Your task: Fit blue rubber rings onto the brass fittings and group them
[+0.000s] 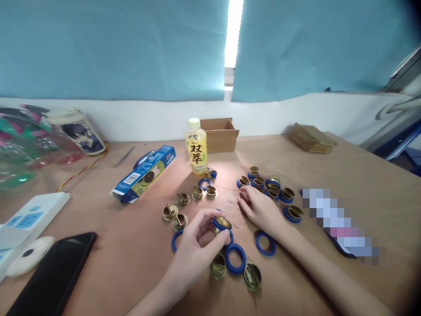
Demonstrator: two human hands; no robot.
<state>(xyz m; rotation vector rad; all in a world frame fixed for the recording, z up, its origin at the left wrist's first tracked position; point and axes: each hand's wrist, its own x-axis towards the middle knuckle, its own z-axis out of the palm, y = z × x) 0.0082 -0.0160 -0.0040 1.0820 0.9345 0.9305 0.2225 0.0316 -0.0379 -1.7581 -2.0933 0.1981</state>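
Between its thumb and fingers, my left hand (200, 245) holds a brass fitting with a blue ring (222, 222) at the centre front. My right hand (258, 206) rests at the near-left edge of a group of brass fittings with blue rings (287, 195); its fingers are bent together, and whatever they hold is too small to make out. Thin wire rings (233, 198) lie between the hands. Several brass fittings without blue rings (170, 212) sit left of centre, others (251, 276) near the front. Loose blue rings (235, 259) lie around my left hand, one (265, 244) beside my right forearm.
A yellow drink bottle (196, 149) stands before an open cardboard box (219, 138). A blue carton (144, 175) lies to the left. Spray bottles (42, 140), a cup (80, 134), a white power strip (33, 219) and a black phone (55, 272) are further left; a pixelated phone (338, 224) is right.
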